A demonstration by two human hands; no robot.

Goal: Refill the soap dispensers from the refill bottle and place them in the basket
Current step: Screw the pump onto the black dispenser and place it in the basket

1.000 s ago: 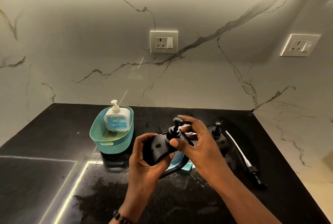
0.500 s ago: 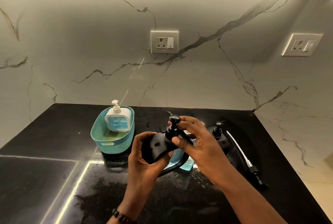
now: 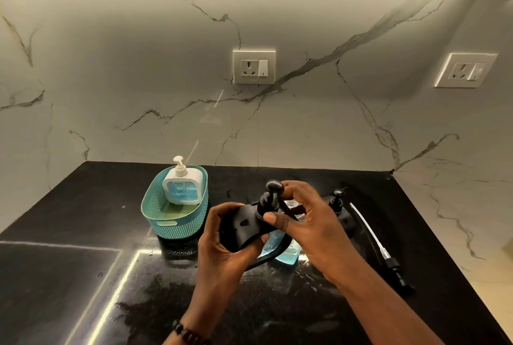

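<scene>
A black soap dispenser (image 3: 244, 226) with blue liquid in it is tilted above the counter. My left hand (image 3: 222, 247) grips its body from below. My right hand (image 3: 308, 222) pinches its black pump head (image 3: 270, 197) between thumb and fingers. A teal basket (image 3: 172, 222) stands to the left and holds a white dispenser (image 3: 181, 186) with blue soap. Another black dispenser (image 3: 340, 206) stands behind my right hand, mostly hidden. A clear bottle (image 3: 291, 253) with blue liquid shows under my hands; only part of it is visible.
A loose pump with a long white tube (image 3: 374, 242) lies on the black counter (image 3: 83, 233) at the right. The counter is wet in front. Marble walls with two sockets (image 3: 254, 67) close off the back and right.
The pump head has turned between my right fingers, and its round top now faces me. Both hands stay in the same place.
</scene>
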